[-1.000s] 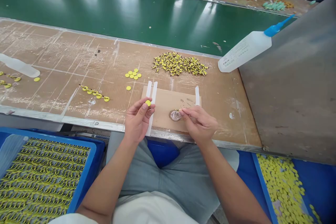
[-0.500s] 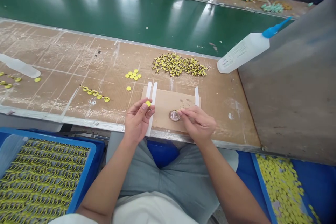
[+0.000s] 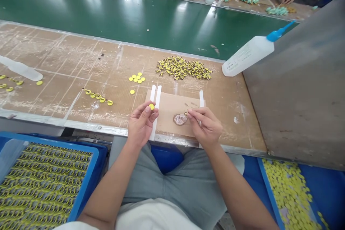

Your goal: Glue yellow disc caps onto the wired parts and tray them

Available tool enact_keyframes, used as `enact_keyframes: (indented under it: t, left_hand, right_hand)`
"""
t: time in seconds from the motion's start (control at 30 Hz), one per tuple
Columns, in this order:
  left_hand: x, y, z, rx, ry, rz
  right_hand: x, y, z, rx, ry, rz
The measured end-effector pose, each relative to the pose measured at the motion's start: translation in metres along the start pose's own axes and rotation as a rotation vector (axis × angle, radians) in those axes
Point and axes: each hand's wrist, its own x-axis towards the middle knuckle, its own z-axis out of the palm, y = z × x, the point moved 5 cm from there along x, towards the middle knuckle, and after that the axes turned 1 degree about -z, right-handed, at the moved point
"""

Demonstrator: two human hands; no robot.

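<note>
The right hand [image 3: 205, 125] has lifted from above the small round dish [image 3: 180, 119] to just right of it. Further left, the left hand's [image 3: 140, 124] fingers [image 3: 146, 110] pinch a yellow disc [image 3: 151, 106] over the cardboard sheet [image 3: 167, 115] on the table [image 3: 81, 61]. The dish sits on that sheet. The right fingers [image 3: 192, 113] pinch a tiny yellow-and-dark piece [image 3: 186, 114].

Bright, even overhead light throws long white glare streaks along the far green conveyor belt [image 3: 113, 14]; shadows stay faint, the view is sharp, and wide-angle distortion bends the workbench [image 3: 81, 68] toward the edges.
</note>
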Motion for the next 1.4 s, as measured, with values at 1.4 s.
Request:
enact_keyframes:
  t: [1.4]
  left_hand:
    - [-0.047,-0.009,0.014,-0.071,-0.055,-0.090]
  right_hand:
    - [-0.002,-0.040,-0.009,0.354,0.243,0.480]
